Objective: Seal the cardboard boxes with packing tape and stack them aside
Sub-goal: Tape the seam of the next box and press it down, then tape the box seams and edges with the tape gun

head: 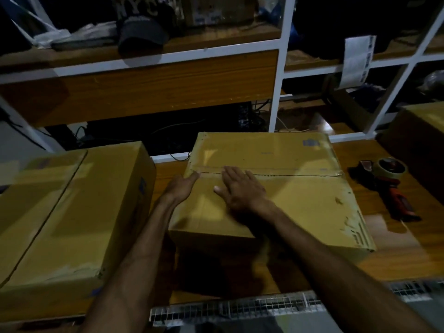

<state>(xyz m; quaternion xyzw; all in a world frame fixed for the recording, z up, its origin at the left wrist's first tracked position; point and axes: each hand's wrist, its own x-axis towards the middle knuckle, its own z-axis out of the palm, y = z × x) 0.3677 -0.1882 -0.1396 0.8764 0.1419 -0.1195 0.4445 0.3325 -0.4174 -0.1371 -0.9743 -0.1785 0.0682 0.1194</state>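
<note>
A closed cardboard box [300, 203] lies in front of me on the wooden table [394, 255], with clear tape along its centre seam. My right hand [240, 191] rests flat on the lid, fingers spread and pointing at the left end of the taped seam. My left hand [182, 186] is open against the box's left edge, fingertips at the corner of the seam. A second closed cardboard box [72, 212] sits to the left. The tape dispenser [386, 181], with an orange handle and a tape roll, lies on the table to the right of the box.
A third cardboard box [418, 131] stands at the far right. Behind the table rise white-framed wooden shelves [276, 75] with a dark cap [141, 32] and papers. Cables hang in the gap behind. A wire mesh edge [240, 308] runs along the table's front.
</note>
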